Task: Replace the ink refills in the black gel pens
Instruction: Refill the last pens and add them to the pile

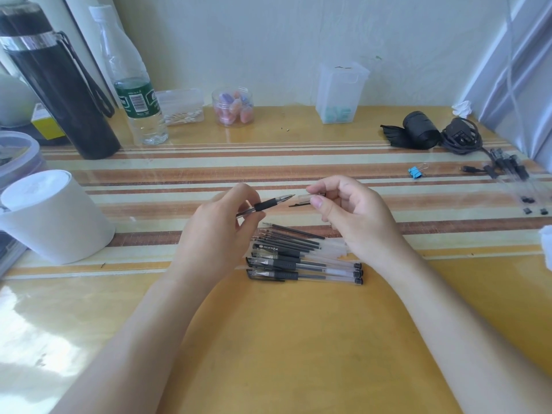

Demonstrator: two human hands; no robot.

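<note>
We are looking down at a glossy yellow bench (298,339) where our two bare hands are working just above a pile of pens. Our left hand (215,231) is gripping a slim black gel pen with a rubber grip (265,205). Its fingers (249,194) are curling round the clear barrel, so the pen's long axis is running from lower left to upper right and its bare metal tip is pointing at our right hand (352,216). That hand is pinching a clear plastic pen cap with a black clip (306,199) between thumb and forefinger, the other fingers loosely curling. The cap is lying nearly in line with the pen, its mouth seemingly facing the tip, just apart from it and not touching. We are judging that the coming move is turning on this small gap along the shared line. Below the hands, loose black ink refills (294,239) are lying beside capped black gel pens (304,270) on the bench.
</note>
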